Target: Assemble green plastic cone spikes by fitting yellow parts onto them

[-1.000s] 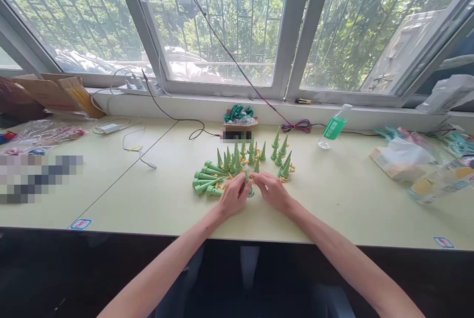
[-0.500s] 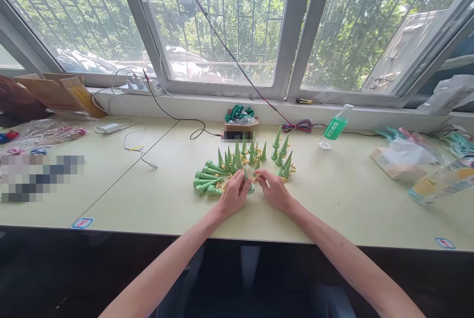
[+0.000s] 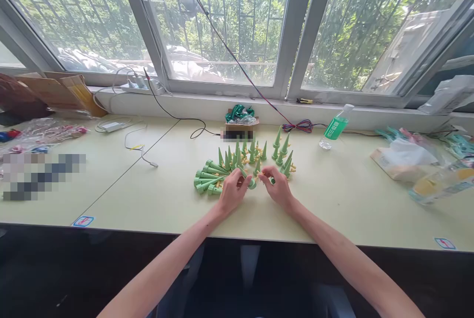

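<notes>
My left hand point(image 3: 233, 192) is closed around a green plastic watering spike point(image 3: 252, 184); its round capped end pokes out toward the right. Just across from it, my right hand point(image 3: 278, 189) pinches a small yellow valve piece point(image 3: 258, 175) between thumb and fingertips, close to the spike but apart from it as far as I can see. Several green spikes lie fanned out point(image 3: 204, 178) left of my left hand. Behind my hands several more stand upright, points up point(image 3: 252, 152), many with yellow valves. Another upright cluster point(image 3: 284, 150) is beyond my right hand.
A small box with green material point(image 3: 241, 119) is at the back of the table point(image 3: 155, 199). A green-labelled bottle point(image 3: 335, 128) stands back right; a tissue box point(image 3: 394, 162) and a lying bottle point(image 3: 440, 187) are farther right. Cables point(image 3: 138, 147) lie on the left.
The spike in my left hand has tilted, with its capped end shifting to the right. My right hand has moved slightly, its fingertips now pinched on the yellow piece.
</notes>
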The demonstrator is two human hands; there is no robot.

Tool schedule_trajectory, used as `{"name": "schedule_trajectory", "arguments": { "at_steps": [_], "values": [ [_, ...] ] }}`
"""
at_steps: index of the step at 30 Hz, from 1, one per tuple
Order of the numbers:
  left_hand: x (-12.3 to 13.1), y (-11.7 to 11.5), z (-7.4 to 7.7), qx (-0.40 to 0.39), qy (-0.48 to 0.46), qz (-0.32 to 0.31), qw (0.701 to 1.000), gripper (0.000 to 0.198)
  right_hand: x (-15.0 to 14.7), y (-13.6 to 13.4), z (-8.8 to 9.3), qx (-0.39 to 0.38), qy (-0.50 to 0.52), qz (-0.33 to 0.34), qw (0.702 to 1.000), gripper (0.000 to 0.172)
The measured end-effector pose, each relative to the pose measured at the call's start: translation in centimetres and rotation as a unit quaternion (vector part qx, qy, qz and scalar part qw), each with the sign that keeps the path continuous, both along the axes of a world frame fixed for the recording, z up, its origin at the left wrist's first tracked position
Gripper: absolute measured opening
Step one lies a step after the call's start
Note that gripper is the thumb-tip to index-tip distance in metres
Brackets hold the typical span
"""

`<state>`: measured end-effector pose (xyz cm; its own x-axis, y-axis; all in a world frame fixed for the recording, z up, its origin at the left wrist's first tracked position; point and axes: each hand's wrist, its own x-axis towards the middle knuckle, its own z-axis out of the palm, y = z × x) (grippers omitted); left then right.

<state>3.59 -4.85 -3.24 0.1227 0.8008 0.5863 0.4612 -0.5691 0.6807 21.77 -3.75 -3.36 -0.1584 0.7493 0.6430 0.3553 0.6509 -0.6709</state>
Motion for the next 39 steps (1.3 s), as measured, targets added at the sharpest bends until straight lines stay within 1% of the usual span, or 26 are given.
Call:
{"name": "schedule_trajectory", "arguments": {
  "at_steps": [5,10,14,20,25,30,34,37,39],
  "values": [
    [0.1,0.0,-0.1,-0.016,-0.011,0.003,1.000,0.030,-0.2,-0.3,0.6,-0.036,0.034,0.023,0.998,0.014],
    [0.1,-0.1,0.0,-0.023,-0.030,-0.006,0.999,0.024,-0.2,-0.4,0.6,-0.065,0.054,0.051,0.995,0.015],
    [0.1,-0.2,0.1,-0.027,-0.041,-0.016,0.999,0.019,-0.2,-0.3,0.4,-0.074,0.061,0.065,0.993,0.015],
    [0.1,-0.2,0.1,-0.024,-0.046,-0.014,0.999,0.017,-0.4,-0.5,0.4,-0.076,0.066,0.084,0.991,0.013],
    [0.1,-0.2,0.2,-0.030,-0.041,-0.010,0.999,0.019,-0.3,-0.6,0.6,-0.067,0.059,0.067,0.994,0.013],
    [0.1,-0.1,0.3,-0.037,0.008,-0.005,0.999,0.025,-0.2,-0.5,0.7,-0.067,0.057,0.016,0.996,0.014],
    [0.1,0.0,0.3,-0.036,0.051,0.007,0.998,0.026,-0.1,-0.4,0.9,-0.082,0.059,-0.009,0.995,0.016],
    [0.1,0.2,0.4,-0.029,0.069,0.013,0.997,0.022,-0.1,-0.4,1.1,-0.088,0.063,-0.020,0.994,0.017],
    [0.2,0.2,0.4,-0.018,0.079,0.003,0.997,0.015,-0.1,-0.4,1.2,-0.094,0.066,-0.028,0.993,0.018]
  ]
}}
